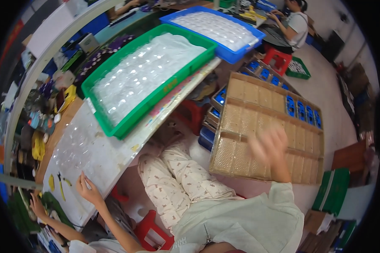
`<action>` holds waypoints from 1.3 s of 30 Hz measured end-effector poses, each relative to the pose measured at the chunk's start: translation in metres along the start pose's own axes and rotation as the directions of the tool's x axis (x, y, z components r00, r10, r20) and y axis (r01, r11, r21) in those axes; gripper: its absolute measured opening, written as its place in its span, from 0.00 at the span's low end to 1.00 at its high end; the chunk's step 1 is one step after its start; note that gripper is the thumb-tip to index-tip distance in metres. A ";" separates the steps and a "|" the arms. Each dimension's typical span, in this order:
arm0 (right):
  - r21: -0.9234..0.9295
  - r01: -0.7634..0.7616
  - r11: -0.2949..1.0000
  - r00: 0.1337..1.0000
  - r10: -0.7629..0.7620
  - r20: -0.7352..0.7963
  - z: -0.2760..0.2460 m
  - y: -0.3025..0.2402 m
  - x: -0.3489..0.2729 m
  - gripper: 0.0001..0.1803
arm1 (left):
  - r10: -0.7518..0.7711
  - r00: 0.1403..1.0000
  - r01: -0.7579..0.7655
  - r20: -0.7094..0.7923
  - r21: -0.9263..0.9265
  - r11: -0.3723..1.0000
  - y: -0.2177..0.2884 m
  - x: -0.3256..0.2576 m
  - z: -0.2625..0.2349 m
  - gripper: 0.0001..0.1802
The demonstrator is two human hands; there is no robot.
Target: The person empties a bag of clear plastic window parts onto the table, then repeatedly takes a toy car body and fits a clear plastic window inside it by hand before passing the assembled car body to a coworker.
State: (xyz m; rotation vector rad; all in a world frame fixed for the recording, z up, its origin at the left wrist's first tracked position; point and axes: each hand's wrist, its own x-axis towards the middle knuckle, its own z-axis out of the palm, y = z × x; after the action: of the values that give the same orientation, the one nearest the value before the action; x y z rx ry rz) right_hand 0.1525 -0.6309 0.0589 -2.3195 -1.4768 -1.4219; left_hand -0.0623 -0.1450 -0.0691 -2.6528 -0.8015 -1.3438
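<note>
My right hand is smeared by motion above a large brown divided tray on my right. Its fingers are too blurred to show a grip or anything held. Several blue pieces lie in the tray's far-right compartments, while the compartments nearest my hand look bare. I cannot find my left hand in the picture. Ahead on the table, a green tray holds rows of shiny clear pieces on white sheeting. Behind it, a blue tray contains similar pieces.
At lower left, a neighbour's hand hovers by the white table, near clear pieces and pliers. More trays with blue pieces sit behind the brown one. Red stools stand around; another person sits far right.
</note>
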 end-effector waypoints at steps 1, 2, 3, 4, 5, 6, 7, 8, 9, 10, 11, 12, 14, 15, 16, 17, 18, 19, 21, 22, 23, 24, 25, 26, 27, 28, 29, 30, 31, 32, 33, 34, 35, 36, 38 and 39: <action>0.029 -0.101 0.994 0.988 0.104 -0.110 0.034 0.028 -0.031 0.16 | 0.054 0.998 -0.053 0.045 -0.016 0.998 0.013 0.000 0.004 0.18; 0.008 -0.318 0.948 0.948 0.318 -0.031 0.051 0.053 -0.055 0.09 | 0.059 0.997 -0.057 0.054 -0.027 0.998 0.028 -0.001 0.006 0.18; 0.035 -0.576 0.817 0.816 0.571 0.096 0.083 0.079 -0.083 0.12 | 0.135 0.985 -0.133 0.109 -0.021 0.991 0.039 -0.005 0.000 0.19; 0.133 -0.797 0.589 0.603 0.786 0.134 0.099 0.101 -0.112 0.15 | 0.218 0.965 -0.215 0.147 -0.039 0.976 0.051 -0.008 -0.002 0.19; 0.067 -0.829 0.555 0.559 0.827 0.067 0.109 0.129 -0.161 0.17 | 0.235 0.956 -0.226 0.174 -0.073 0.971 0.059 -0.009 0.002 0.19; -0.157 -0.812 0.562 0.565 0.825 0.035 0.116 0.157 -0.210 0.19 | 0.247 0.948 -0.231 0.200 -0.100 0.968 0.067 -0.010 0.009 0.19; -0.282 -0.825 0.490 0.496 0.867 0.052 0.119 0.174 -0.259 0.21 | 0.258 0.938 -0.234 0.233 -0.126 0.964 0.077 -0.007 0.017 0.18; -0.249 -0.842 0.478 0.467 0.878 0.104 0.120 0.186 -0.281 0.23 | 0.254 0.931 -0.225 0.262 -0.135 0.965 0.084 -0.003 0.023 0.17; -0.348 -0.811 0.470 0.470 0.878 0.092 0.120 0.196 -0.317 0.23 | 0.259 0.921 -0.222 0.291 -0.156 0.963 0.091 0.004 0.031 0.17; -0.333 -0.807 0.487 0.478 0.871 0.116 0.116 0.208 -0.351 0.23 | 0.261 0.912 -0.211 0.318 -0.183 0.960 0.093 0.006 0.041 0.17; -0.327 -0.825 0.461 0.447 0.886 0.124 0.111 0.220 -0.384 0.22 | 0.247 0.913 -0.186 0.324 -0.209 0.960 0.098 0.009 0.050 0.18; -0.237 -0.904 0.357 0.331 0.933 0.142 0.127 0.213 -0.371 0.23 | 0.209 0.919 -0.152 0.334 -0.189 0.970 0.095 0.005 0.049 0.19; -0.290 -0.893 0.343 0.292 0.934 0.206 0.122 0.236 -0.385 0.23 | 0.166 0.923 -0.099 0.347 -0.204 0.974 0.096 0.005 0.050 0.20; -0.323 -0.897 0.302 0.237 0.945 0.227 0.133 0.230 -0.369 0.23 | 0.127 0.928 -0.076 0.351 -0.155 0.985 0.096 0.003 0.045 0.20; -0.369 -0.893 0.256 0.177 0.956 0.235 0.137 0.225 -0.358 0.24 | 0.098 0.942 -0.042 0.321 -0.178 0.983 0.097 0.001 0.041 0.20; -0.360 -0.891 0.276 0.191 0.949 0.252 0.137 0.228 -0.359 0.24 | 0.078 0.954 -0.013 0.290 -0.218 0.976 0.098 0.001 0.039 0.20; -0.381 -0.884 0.270 0.168 0.945 0.281 0.134 0.233 -0.361 0.25 | 0.059 0.954 0.002 0.293 -0.204 0.979 0.099 0.001 0.039 0.20; -0.403 -0.877 0.264 0.141 0.941 0.308 0.136 0.234 -0.355 0.26 | 0.070 0.958 0.002 0.279 -0.249 0.968 0.101 0.000 0.039 0.20; -0.428 -0.874 0.230 0.102 0.948 0.302 0.140 0.231 -0.348 0.27 | 0.089 0.958 0.004 0.272 -0.321 0.947 0.104 -0.002 0.042 0.17; -0.461 -0.869 0.179 0.052 0.960 0.275 0.140 0.232 -0.348 0.28 | 0.078 0.959 0.014 0.274 -0.317 0.948 0.107 -0.001 0.045 0.17; -0.466 -0.867 0.176 0.037 0.956 0.292 0.140 0.234 -0.348 0.28 | 0.110 0.954 -0.025 0.278 -0.293 0.956 0.111 0.000 0.047 0.15; -0.466 -0.865 0.186 0.045 0.954 0.297 0.140 0.237 -0.348 0.28 | 0.143 0.948 -0.064 0.283 -0.269 0.961 0.111 0.000 0.048 0.14; -0.479 -0.861 0.171 0.026 0.955 0.295 0.139 0.238 -0.349 0.28 | 0.137 0.949 -0.058 0.285 -0.269 0.961 0.109 -0.001 0.049 0.14; -0.491 -0.857 0.155 0.006 0.957 0.292 0.138 0.241 -0.351 0.28 | 0.101 0.955 -0.039 0.280 -0.220 0.975 0.107 -0.002 0.052 0.13; -0.494 -0.854 0.160 0.010 0.956 0.293 0.139 0.244 -0.352 0.28 | 0.066 0.959 -0.019 0.274 -0.171 0.985 0.105 -0.003 0.053 0.13; -0.493 -0.856 0.157 0.010 0.958 0.287 0.140 0.245 -0.350 0.29 | 0.060 0.959 -0.013 0.277 -0.169 0.986 0.103 -0.003 0.054 0.13; -0.492 -0.857 0.154 0.011 0.960 0.281 0.141 0.245 -0.349 0.30 | 0.010 0.964 0.036 0.266 -0.169 0.985 0.101 -0.002 0.054 0.13; -0.494 -0.855 0.160 0.014 0.959 0.285 0.142 0.245 -0.348 0.30 | -0.041 0.966 0.086 0.254 -0.170 0.982 0.098 -0.001 0.055 0.14; -0.532 -0.830 0.168 0.018 0.961 0.275 0.142 0.251 -0.355 0.31 | -0.048 0.965 0.096 0.256 -0.177 0.980 0.098 -0.002 0.058 0.14; -0.566 -0.805 0.178 0.022 0.962 0.272 0.143 0.254 -0.356 0.32 | -0.064 0.972 0.107 0.224 -0.184 0.977 0.100 -0.002 0.061 0.17; -0.567 -0.803 0.186 0.029 0.961 0.274 0.143 0.256 -0.358 0.32 | -0.080 0.978 0.118 0.192 -0.193 0.974 0.102 -0.002 0.064 0.20; -0.574 -0.815 0.082 -0.052 0.975 0.215 0.144 0.254 -0.355 0.32 | -0.090 0.977 0.127 0.193 -0.186 0.974 0.105 -0.002 0.068 0.20; -0.574 -0.818 -0.022 -0.135 0.979 0.154 0.146 0.251 -0.352 0.33 | -0.072 0.979 0.105 0.189 -0.171 0.980 0.107 -0.002 0.071 0.22; -0.574 -0.819 -0.011 -0.127 0.979 0.161 0.148 0.249 -0.349 0.33 | -0.054 0.981 0.083 0.184 -0.156 0.984 0.109 -0.003 0.073 0.25; -0.420 -0.908 0.011 0.027 0.999 -0.030 0.143 0.249 -0.354 0.28 | -0.071 0.976 0.098 0.206 -0.125 0.987 0.114 -0.003 0.075 0.26; -0.367 -0.921 0.130 0.189 0.973 -0.130 0.139 0.249 -0.357 0.24 | -0.083 0.971 0.105 0.225 -0.088 0.991 0.115 -0.002 0.075 0.27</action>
State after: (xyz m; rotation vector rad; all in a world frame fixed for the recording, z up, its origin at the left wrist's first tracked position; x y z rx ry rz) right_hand 0.3838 -0.9482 -0.1740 -2.6044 0.5815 -1.0573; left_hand 0.0463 -0.2245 -0.0972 -2.9158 -0.9177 -1.1485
